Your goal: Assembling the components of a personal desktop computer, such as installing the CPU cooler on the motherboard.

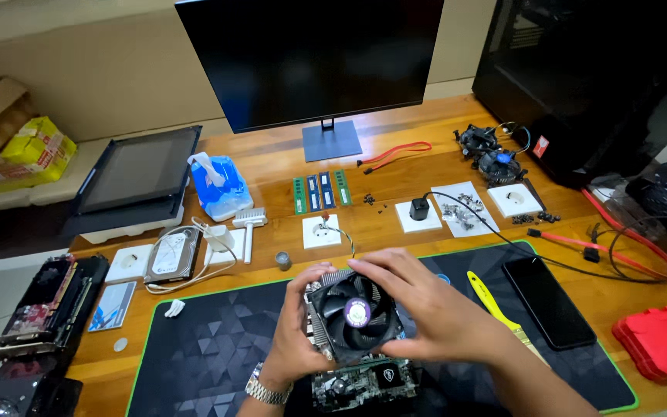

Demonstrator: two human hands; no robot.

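Round black CPU cooler fan [355, 315] with finned metal heatsink, gripped between left hand [296, 333] and right hand [420, 303] (fingers closed on opposite edges), fan face up, directly above green motherboard [364, 380].

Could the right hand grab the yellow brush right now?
Probably not right away. The right hand is busy gripping the cooler fan together with the left hand. The yellow brush lies close beside it on the mat, with nothing in between, so it only needs to let go.
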